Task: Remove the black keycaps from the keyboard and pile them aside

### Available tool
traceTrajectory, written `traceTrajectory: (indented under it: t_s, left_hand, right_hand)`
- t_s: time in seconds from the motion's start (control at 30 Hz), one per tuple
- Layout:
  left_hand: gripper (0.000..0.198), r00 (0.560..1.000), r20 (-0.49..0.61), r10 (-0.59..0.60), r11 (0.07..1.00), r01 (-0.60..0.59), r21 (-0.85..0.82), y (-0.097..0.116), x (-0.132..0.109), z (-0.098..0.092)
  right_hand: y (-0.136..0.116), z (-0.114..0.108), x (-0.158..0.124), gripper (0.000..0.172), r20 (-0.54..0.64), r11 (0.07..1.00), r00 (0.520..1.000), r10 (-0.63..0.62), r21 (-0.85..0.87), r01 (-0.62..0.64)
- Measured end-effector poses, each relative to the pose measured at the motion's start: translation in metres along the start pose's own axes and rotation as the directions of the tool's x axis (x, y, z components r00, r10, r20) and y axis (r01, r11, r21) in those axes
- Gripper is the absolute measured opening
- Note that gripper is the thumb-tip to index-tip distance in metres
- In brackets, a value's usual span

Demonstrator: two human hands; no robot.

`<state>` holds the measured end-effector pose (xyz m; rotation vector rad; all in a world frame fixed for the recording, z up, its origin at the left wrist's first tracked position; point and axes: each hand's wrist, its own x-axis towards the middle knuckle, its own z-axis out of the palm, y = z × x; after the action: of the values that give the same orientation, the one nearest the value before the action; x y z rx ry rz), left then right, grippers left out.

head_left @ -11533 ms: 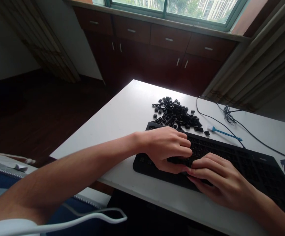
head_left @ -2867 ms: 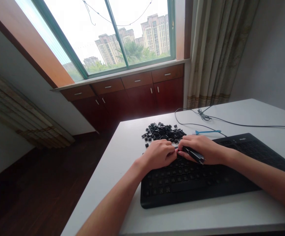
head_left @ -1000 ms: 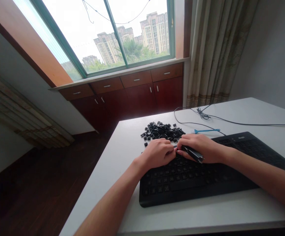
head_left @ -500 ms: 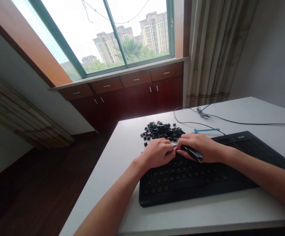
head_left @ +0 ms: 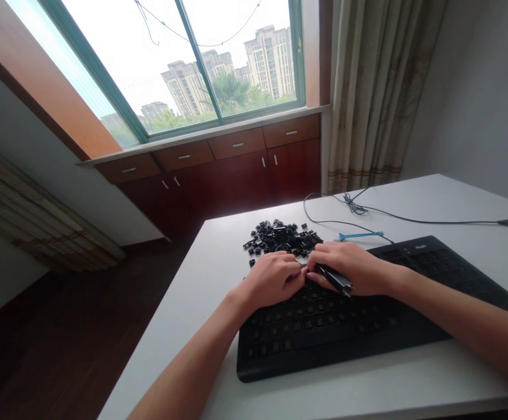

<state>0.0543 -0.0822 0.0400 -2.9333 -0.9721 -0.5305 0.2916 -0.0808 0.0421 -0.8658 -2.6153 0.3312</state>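
Observation:
A black keyboard [head_left: 323, 344] with its keycaps off lies slanted on the table, its bare key sockets showing. My left hand [head_left: 273, 279] rests over its upper left part, fingers curled and thumb pressed in; whatever they pinch is hidden. Right beside it, my right hand [head_left: 345, 265] is closed around a slim black bar-shaped tool [head_left: 335, 280] with a hollow, silvery end pointing towards me. The fingertips of both hands almost meet at the keyboard's back edge. Just behind them sits a heap of loose black keycaps [head_left: 280, 233].
A blue brush-like stick [head_left: 361, 235] lies behind the keyboard. The thin black cable [head_left: 389, 217] runs in loops to the right over the white table [head_left: 184, 303]. Beyond the table's far edge stand dark red cabinets [head_left: 236, 175] under a window.
The view has shifted slightly, so the table scene sits a little lower and further left. Both hands keep the same place on the keyboard, and the grip on the black tool looks unchanged.

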Motion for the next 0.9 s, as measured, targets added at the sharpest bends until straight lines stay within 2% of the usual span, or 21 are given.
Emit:
traceTrajectory:
  t_s: [0.77, 0.9]
  left_hand:
    - [0.038, 1.000, 0.023, 0.018, 1.000, -0.018, 0.015, -0.0013, -0.0002, 0.0002]
    - [0.041, 0.999, -0.040, -0.014, 0.999, 0.015, 0.028, -0.0007, -0.0018, 0.0005]
  right_hand:
    - [0.0020, 0.0019, 0.0001, 0.024, 0.007, 1.000, 1.000, 0.007, 0.016, -0.007]
    - [0.0028, 0.0031, 0.0002, 0.023, -0.021, 1.000, 1.000, -0.009, 0.002, 0.009]
